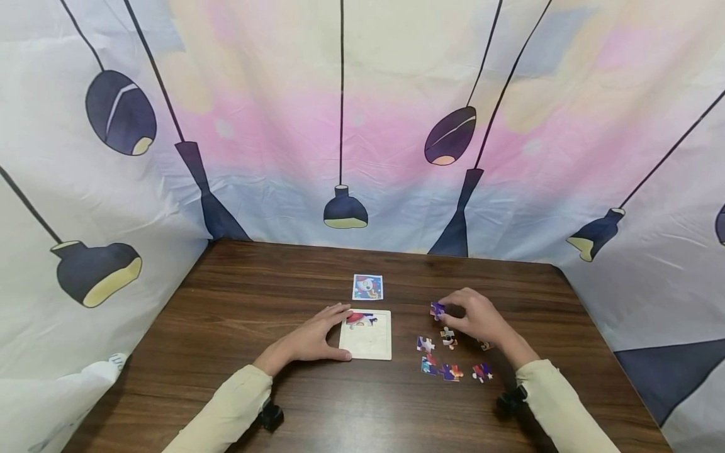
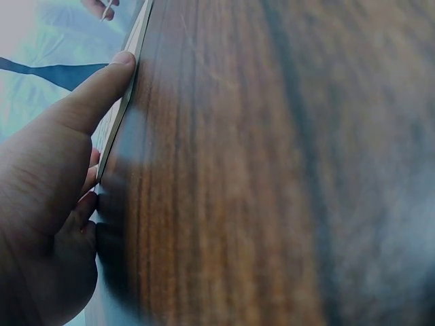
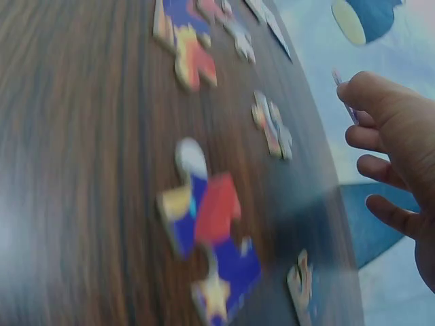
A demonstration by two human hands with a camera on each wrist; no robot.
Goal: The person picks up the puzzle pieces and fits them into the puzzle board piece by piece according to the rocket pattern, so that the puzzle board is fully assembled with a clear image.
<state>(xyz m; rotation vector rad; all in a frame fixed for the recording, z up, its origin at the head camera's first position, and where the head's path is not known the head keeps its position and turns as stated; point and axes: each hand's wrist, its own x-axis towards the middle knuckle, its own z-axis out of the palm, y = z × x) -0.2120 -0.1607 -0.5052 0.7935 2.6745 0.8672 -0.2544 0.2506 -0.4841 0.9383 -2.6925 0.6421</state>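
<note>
My left hand (image 1: 313, 333) rests along the left side of a pale square puzzle tray (image 1: 370, 345). Its thumb touches the near left corner and the fingertips lie at the far left one. Joined puzzle pieces (image 1: 360, 319) with red and white print sit in the tray's upper left. To the right, my right hand (image 1: 474, 319) pinches a purple puzzle piece (image 1: 437, 310) between thumb and index finger. In the right wrist view that piece (image 3: 345, 98) appears edge-on, raised above the table. Loose pieces lie below this hand, among them a blue and red one (image 3: 217, 224).
Behind the tray lies a small square picture card (image 1: 368, 287) with a blue border. More loose pieces, such as a white and purple one (image 1: 425, 344) and an orange and purple one (image 1: 451, 372), are scattered on the dark wooden table (image 1: 272, 277). A printed cloth hangs behind.
</note>
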